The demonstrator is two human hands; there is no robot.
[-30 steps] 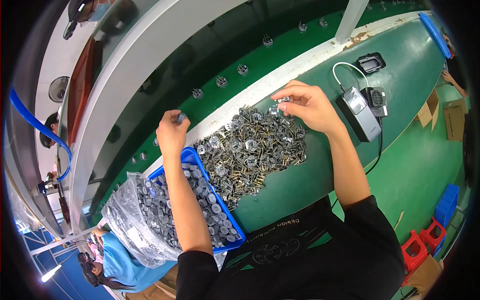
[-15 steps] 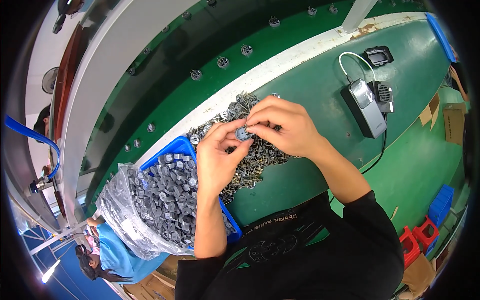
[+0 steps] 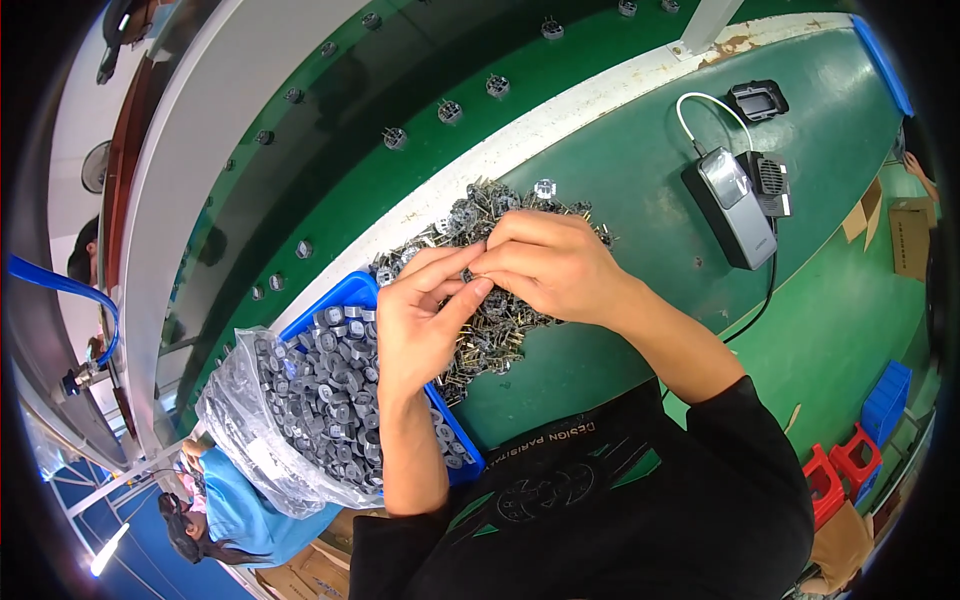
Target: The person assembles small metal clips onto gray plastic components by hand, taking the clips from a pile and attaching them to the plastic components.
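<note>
My left hand (image 3: 415, 325) and my right hand (image 3: 550, 262) meet fingertip to fingertip over the green bench. Between their pinched fingers is a small round grey plastic part (image 3: 468, 276), now mostly covered. Under and behind the hands spreads a heap of small grey parts with metal pins (image 3: 490, 335). Left of my left forearm stands a blue bin (image 3: 354, 288) full of grey plastic caps (image 3: 335, 385). A clear plastic bag (image 3: 250, 430) lines the bin and hangs over its left side.
Beyond the bench's white edge (image 3: 560, 113), a green conveyor belt (image 3: 440, 65) carries spaced-out pinned parts. A black-and-grey device with a white cable (image 3: 730, 205) lies at right. Red stools (image 3: 855, 458) stand on the floor. Another person in blue (image 3: 235, 510) is at lower left.
Both hands have shifted slightly left and the fingers have closed further over the grey part, hiding most of it. The parts on the belt have moved slightly.
</note>
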